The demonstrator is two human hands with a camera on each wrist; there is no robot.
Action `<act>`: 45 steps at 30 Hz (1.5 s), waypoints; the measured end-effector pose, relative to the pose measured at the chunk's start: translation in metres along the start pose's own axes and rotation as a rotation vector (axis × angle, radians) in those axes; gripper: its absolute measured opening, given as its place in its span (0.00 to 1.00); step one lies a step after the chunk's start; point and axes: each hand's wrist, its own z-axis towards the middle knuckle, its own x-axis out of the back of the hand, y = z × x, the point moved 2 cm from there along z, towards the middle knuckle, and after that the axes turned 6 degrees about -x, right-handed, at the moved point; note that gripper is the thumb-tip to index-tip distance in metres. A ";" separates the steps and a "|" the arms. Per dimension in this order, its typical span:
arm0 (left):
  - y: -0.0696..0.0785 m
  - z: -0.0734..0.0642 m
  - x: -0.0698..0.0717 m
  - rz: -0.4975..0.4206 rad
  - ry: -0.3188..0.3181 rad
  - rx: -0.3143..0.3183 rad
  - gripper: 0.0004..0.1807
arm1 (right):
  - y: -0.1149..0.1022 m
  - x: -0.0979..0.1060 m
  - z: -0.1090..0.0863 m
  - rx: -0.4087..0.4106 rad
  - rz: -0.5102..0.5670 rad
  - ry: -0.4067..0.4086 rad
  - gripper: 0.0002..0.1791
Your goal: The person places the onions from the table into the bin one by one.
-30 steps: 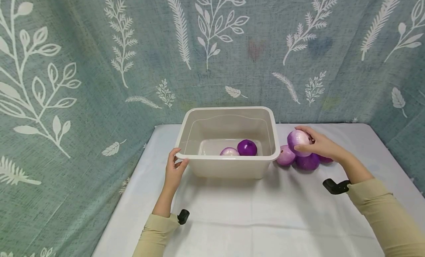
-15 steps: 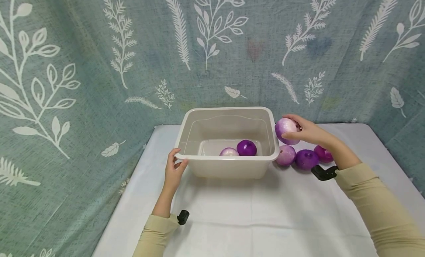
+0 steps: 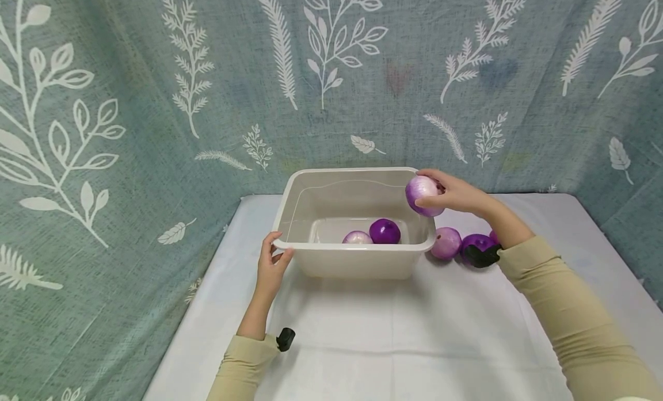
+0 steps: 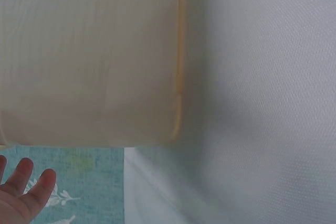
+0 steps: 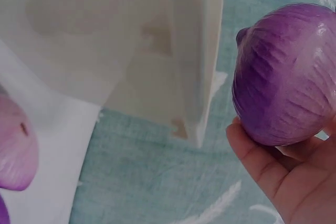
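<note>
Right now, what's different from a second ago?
The right grip has carried the round purple-and-white onion leftward and up in the head view, from above the other purple onions to overlapping the right rim of the rectangular off-white bin. Nothing was released. The left grip stays at the bin's near-left corner; the two onions inside haven't moved.

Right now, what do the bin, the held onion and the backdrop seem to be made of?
Bin: probably molded plastic, smooth and satin, judging by its rounded corners and even walls.
Held onion: glossy, with streaked, ridged skin and bright highlights; real or a plastic replica, I can't tell.
Backdrop: matte fabric, apparently woven, with a coarse texture and soft folds.
</note>
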 end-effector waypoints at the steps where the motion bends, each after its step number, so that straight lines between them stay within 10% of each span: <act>1: 0.000 0.000 0.000 0.001 -0.001 0.001 0.26 | -0.002 -0.001 0.002 0.002 0.010 -0.010 0.42; 29: 0.000 0.000 0.000 -0.005 0.008 -0.004 0.26 | -0.045 -0.026 0.056 -0.004 -0.065 -0.116 0.40; 45: 0.000 0.000 0.001 -0.009 0.011 -0.006 0.26 | -0.057 -0.032 0.053 -0.026 -0.070 -0.130 0.41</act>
